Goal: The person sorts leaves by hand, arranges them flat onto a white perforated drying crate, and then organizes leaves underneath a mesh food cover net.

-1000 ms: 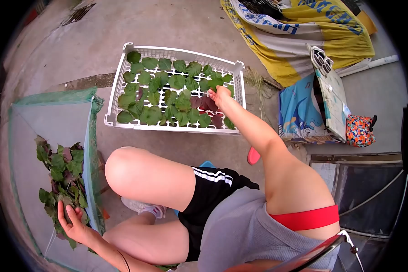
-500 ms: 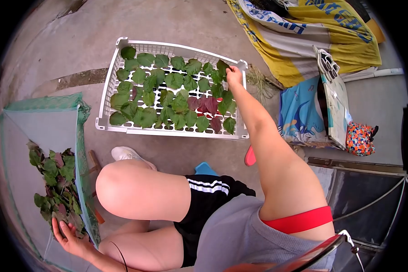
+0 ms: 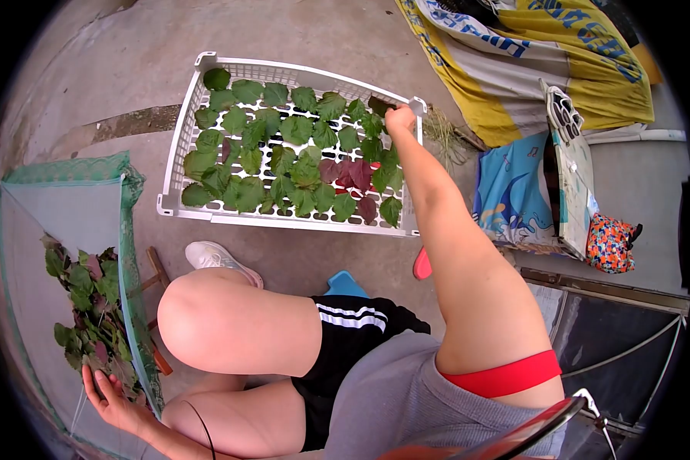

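Note:
My right hand (image 3: 401, 120) is closed at the far right corner of a white slotted plastic crate (image 3: 314, 225). A dark green leaf (image 3: 381, 106) sticks out from its fingertips, near the crate's wall. Green leaves (image 3: 297, 129) lie spread in rough rows over the crate's floor, with several purple leaves (image 3: 358, 174) toward the right. My left hand (image 3: 113, 402) has its fingers apart at the lower edge of a pile of green and purple leaves (image 3: 96, 307). That pile lies on pale mesh netting with a green lace border (image 3: 126, 230).
A blue object (image 3: 346, 284) and a pink one (image 3: 422, 264) lie on the concrete near my black shorts. At right are a yellow and white cloth (image 3: 590, 69), a blue printed cloth (image 3: 514, 180), white sandals (image 3: 561, 107) and a colourful bag (image 3: 612, 242).
My right hand has moved slightly toward the crate's right wall, and the dark leaf has turned with it. The left hand stays by the pile. The view has shifted a little.

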A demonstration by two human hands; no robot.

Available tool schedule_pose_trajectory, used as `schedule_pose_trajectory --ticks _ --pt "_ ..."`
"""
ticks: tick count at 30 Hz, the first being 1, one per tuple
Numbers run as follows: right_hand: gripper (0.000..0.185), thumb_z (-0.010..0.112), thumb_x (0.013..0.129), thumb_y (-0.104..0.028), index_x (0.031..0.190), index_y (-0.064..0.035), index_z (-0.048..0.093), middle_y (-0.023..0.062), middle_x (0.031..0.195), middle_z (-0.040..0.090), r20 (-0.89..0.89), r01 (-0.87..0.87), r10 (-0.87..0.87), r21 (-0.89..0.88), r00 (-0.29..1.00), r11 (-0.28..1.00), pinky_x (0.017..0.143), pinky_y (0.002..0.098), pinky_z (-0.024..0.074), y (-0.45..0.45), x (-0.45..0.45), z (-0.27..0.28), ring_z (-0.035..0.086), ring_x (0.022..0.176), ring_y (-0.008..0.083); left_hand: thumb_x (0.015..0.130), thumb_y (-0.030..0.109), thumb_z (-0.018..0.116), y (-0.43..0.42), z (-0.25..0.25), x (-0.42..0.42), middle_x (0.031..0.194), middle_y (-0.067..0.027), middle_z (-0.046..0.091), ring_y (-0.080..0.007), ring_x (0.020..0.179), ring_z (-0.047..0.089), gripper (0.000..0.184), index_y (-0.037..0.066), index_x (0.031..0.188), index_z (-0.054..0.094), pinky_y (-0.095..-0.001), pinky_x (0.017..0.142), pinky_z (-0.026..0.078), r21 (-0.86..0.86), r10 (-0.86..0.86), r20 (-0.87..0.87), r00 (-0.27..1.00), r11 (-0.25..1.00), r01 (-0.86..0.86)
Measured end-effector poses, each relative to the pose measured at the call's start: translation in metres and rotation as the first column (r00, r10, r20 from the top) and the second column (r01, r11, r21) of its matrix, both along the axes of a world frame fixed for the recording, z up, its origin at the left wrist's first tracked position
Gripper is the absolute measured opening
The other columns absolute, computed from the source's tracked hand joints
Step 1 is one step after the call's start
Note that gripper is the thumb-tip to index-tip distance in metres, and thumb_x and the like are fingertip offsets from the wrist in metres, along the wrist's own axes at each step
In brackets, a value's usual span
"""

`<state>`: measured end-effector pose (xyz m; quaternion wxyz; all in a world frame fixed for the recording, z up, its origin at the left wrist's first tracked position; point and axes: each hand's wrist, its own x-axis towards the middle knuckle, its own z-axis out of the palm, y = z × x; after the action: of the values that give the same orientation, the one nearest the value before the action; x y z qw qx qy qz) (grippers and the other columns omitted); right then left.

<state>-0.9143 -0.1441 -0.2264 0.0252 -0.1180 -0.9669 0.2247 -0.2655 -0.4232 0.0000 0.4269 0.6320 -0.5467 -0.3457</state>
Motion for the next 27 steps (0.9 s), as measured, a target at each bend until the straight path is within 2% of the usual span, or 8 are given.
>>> schedule_pose_trajectory --ticks 8,14,16,18,21,23,25,27 --pt "0.046 0.061 0.071 -0.012 0.115 -0.0052 0.046 0.0169 0.119 0.046 -0.137 -0.107 0.106 -0.003 0.985 0.994 0.091 0.0420 0.0440 -0.007 0.031 0.022 0.053 0.105 0.0353 0.091 0.016 0.055 -0.004 -0.003 0.001 0.100 -0.0004 0.058 -0.0049 0.070 0.050 0.035 0.008 0.124 0.053 -0.0163 0.064 0.041 -0.026 -0.085 -0.114 0.990 0.996 0.083" --pt "0.048 0.062 0.070 -0.012 0.114 -0.0053 0.044 0.0167 0.117 0.045 -0.255 -0.126 0.103 -0.076 0.961 0.989 0.089 0.0434 0.0432 -0.021 0.051 0.028 0.052 0.105 0.0359 0.089 0.019 0.057 -0.002 -0.006 0.006 0.101 -0.0035 0.058 -0.0068 0.075 0.053 0.039 0.007 0.126 0.049 -0.0181 0.068 0.043 -0.020 -0.136 -0.119 0.984 0.991 0.134" --pt "0.048 0.061 0.070 -0.010 0.115 -0.0039 0.045 0.0150 0.111 0.047 -0.339 -0.268 0.208 -0.138 0.917 0.953 0.088 0.0401 0.0420 -0.035 0.059 0.024 0.052 0.101 0.0317 0.089 0.015 0.059 -0.003 -0.009 0.005 0.096 -0.0060 0.059 -0.0085 0.073 0.055 0.041 0.002 0.125 0.045 -0.0190 0.066 0.046 -0.051 -0.183 -0.194 0.964 0.983 0.177" --pt "0.043 0.060 0.070 -0.007 0.111 -0.0017 0.049 0.0136 0.102 0.051 -0.479 -0.534 0.387 -0.218 0.788 0.817 0.079 0.0356 0.0451 -0.057 0.079 0.027 0.055 0.088 0.0245 0.089 0.010 0.058 0.001 -0.008 0.001 0.097 -0.0078 0.060 -0.0110 0.074 0.057 0.045 0.001 0.128 0.040 -0.0213 0.068 0.048 -0.111 -0.236 -0.228 0.945 0.970 0.216" --pt "0.039 0.060 0.077 -0.005 0.114 -0.0014 0.050 0.0099 0.103 0.056 -0.435 -0.742 0.612 -0.501 0.661 0.445 0.067 0.0266 0.0466 -0.109 0.157 0.076 0.054 0.072 0.0100 0.087 0.004 0.059 0.006 -0.002 -0.011 0.098 -0.0092 0.060 -0.0143 0.074 0.061 0.043 -0.001 0.124 0.040 -0.0231 0.068 0.049 -0.173 -0.298 -0.265 0.917 0.950 0.259" --pt "0.032 0.057 0.083 -0.004 0.115 -0.0028 0.052 0.0050 0.100 0.056 -0.417 -0.713 0.733 -0.689 0.538 0.131 0.067 0.0202 0.0441 -0.139 0.223 0.117 0.052 0.075 0.0057 0.085 0.003 0.062 0.006 -0.011 -0.011 0.099 -0.0098 0.061 -0.0156 0.074 0.061 0.029 -0.001 0.109 0.046 -0.0242 0.068 0.050 -0.251 -0.292 -0.269 0.918 0.941 0.226" --pt "0.026 0.058 0.085 -0.007 0.110 -0.0039 0.055 0.0035 0.097 0.056 -0.414 -0.674 0.825 -0.737 0.384 -0.056 0.066 0.0201 0.0438 -0.160 0.281 0.156 0.051 0.076 0.0049 0.082 -0.007 0.058 0.008 -0.013 -0.012 0.101 -0.0126 0.060 -0.0180 0.082 0.061 0.016 0.001 0.092 0.047 -0.0272 0.074 0.050 -0.389 -0.356 -0.214 0.910 0.885 0.255" --pt "0.019 0.060 0.085 -0.012 0.102 -0.0030 0.059 0.0011 0.090 0.058 -0.490 -0.683 0.852 -0.687 0.184 -0.247 0.065 0.0207 0.0433 -0.177 0.328 0.188 0.051 0.074 0.0048 0.075 -0.015 0.052 0.008 -0.004 -0.018 0.103 -0.0151 0.059 -0.0204 0.093 0.059 0.019 0.001 0.084 0.048 -0.0305 0.082 0.048 -0.591 -0.376 0.063 0.924 0.732 0.338"
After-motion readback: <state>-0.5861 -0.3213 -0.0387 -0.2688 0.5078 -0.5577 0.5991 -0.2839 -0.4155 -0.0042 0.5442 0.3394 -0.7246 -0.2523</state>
